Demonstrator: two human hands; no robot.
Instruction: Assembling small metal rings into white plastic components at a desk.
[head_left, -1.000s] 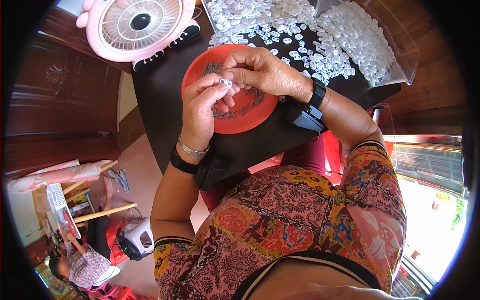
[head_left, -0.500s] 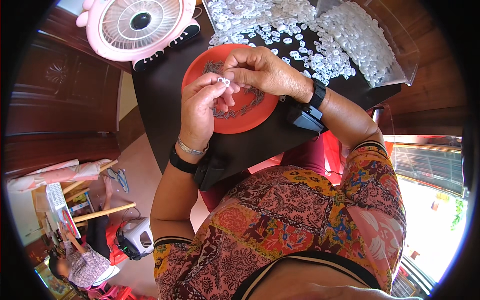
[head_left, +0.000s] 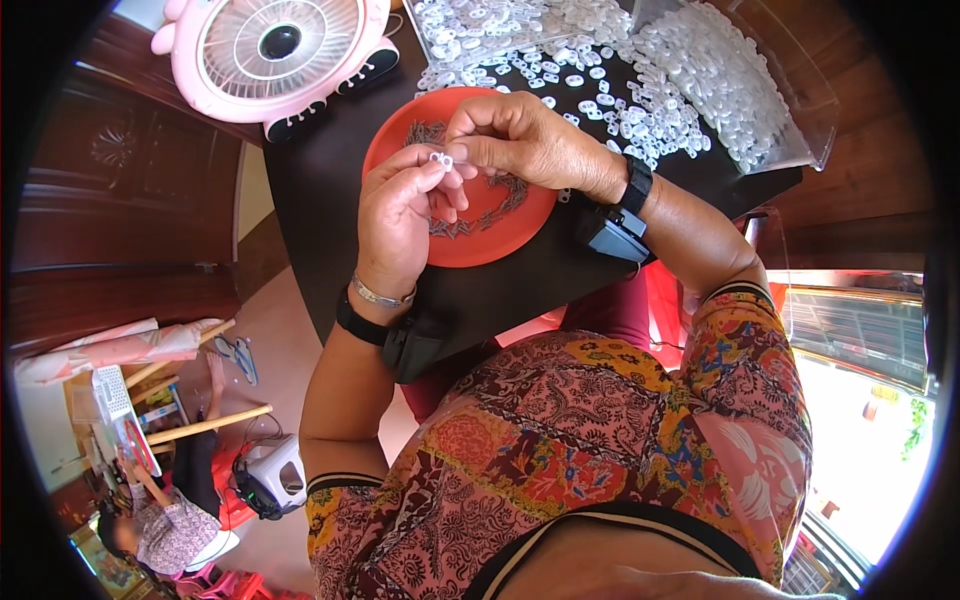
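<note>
A small white plastic piece with two holes (head_left: 441,160) is pinched between the thumb and fingers of my left hand (head_left: 400,200). Thumb and forefinger of my right hand (head_left: 520,140) press together right beside that piece; whatever is between them is too small to make out. Both hands are over a round orange-red plate (head_left: 490,245). Grey screws (head_left: 505,200) lie on the plate in a loose ring, partly covered by my hands.
The plate rests on a dark table (head_left: 310,220). Loose white two-hole pieces (head_left: 640,125) spread behind it, beside a clear tray heaped with more (head_left: 720,80). A pink fan (head_left: 280,45) stands at the far left. Another person (head_left: 180,530) sits at lower left.
The white piece and my fingertips have shifted very slightly left. Both hands keep the same pinch over the plate.
</note>
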